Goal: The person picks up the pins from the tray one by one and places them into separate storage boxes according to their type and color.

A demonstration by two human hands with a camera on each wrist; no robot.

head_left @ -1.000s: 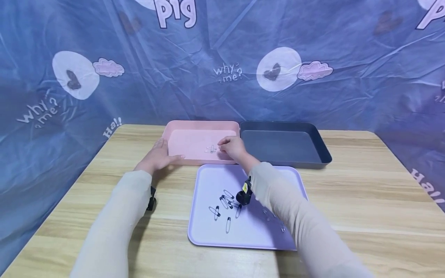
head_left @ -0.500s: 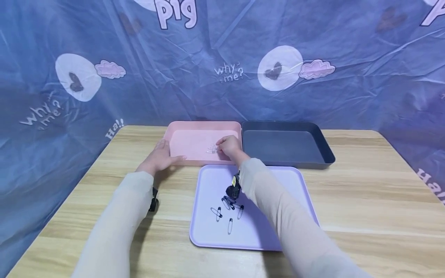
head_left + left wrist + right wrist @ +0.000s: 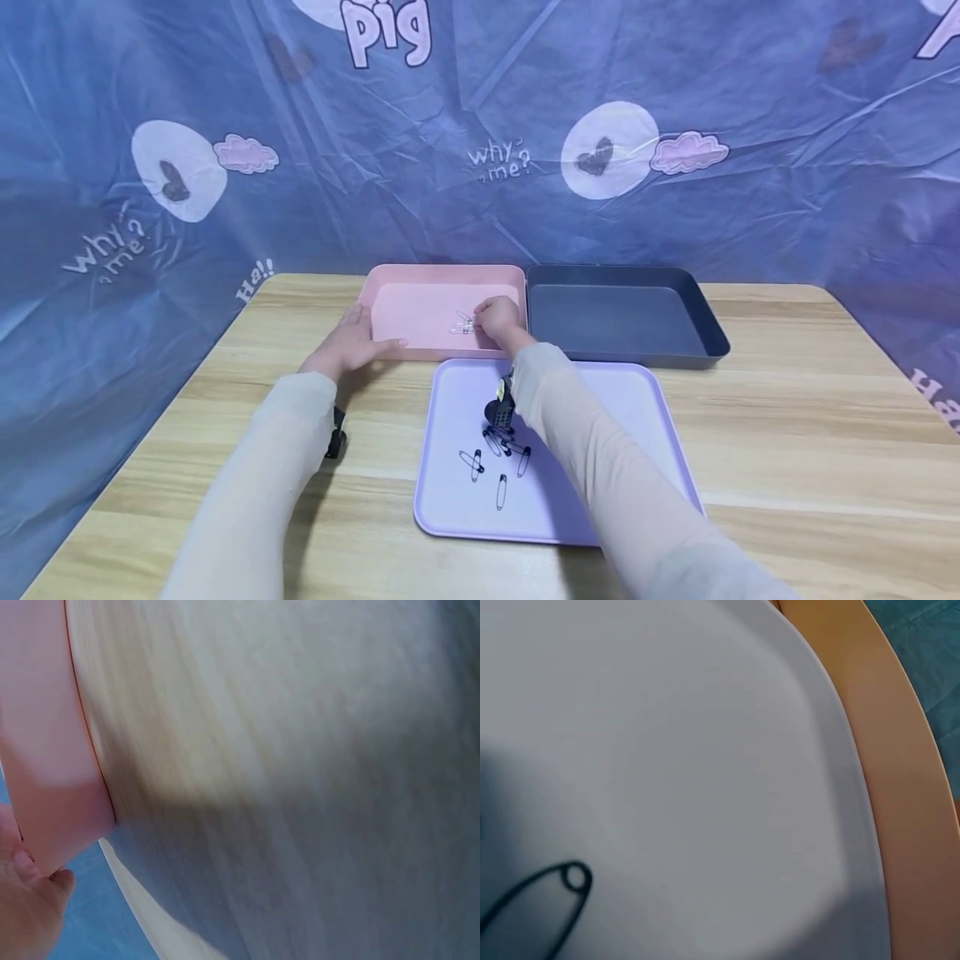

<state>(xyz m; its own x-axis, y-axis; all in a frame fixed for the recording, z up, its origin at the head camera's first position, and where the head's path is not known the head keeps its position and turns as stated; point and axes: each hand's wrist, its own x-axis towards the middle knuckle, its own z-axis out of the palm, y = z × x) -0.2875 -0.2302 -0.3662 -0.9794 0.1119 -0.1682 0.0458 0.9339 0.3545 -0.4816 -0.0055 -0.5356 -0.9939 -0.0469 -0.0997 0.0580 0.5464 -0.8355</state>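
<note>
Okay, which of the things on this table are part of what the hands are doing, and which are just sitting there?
In use:
- right hand, fingers at the silver safety pins
- pink tray holding them
- left hand resting on its near left edge
- black safety pins on the lilac tray

Lying about:
- dark tray
- wooden table

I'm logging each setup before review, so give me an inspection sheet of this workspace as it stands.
Surface: light wooden table, bare wood around the trays.
Job's things: pale silver safety pins in the shallow pink plastic tray; black safety pins on the flat lilac plastic tray.
Clutter: empty dark grey plastic tray beside the pink one.
Hands: left hand rests on the pink tray's near left corner; right hand curled at the silver pins, grip unclear.
Cables: nothing seen.
Surroundings: blue printed fabric backdrop.
</note>
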